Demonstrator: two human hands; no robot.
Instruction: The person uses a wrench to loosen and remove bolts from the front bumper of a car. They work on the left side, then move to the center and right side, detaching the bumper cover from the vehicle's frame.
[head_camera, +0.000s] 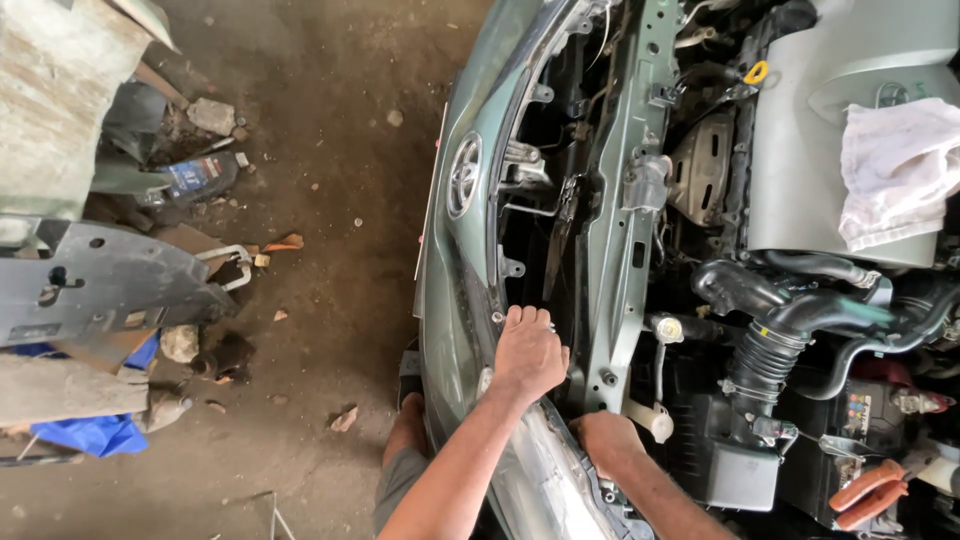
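I stand at the front of a grey-green car with its engine bay exposed. My left hand (528, 355) lies on the upper edge of the front bumper cover (450, 290), fingers curled over that edge beside the grille opening. My right hand (605, 438) reaches down into the gap between the headlight (545, 480) and the radiator support panel (622, 250). Its fingers are hidden in that gap. A small white reservoir neck (655, 420) stands just right of it.
A white rag (895, 170) lies on the grey engine cover. The black intake hose (770, 350), a battery and orange-handled pliers (865, 492) sit at the lower right. On the dirt floor to the left lie a black plastic undertray (100, 280), a blue bottle (200, 175) and stones.
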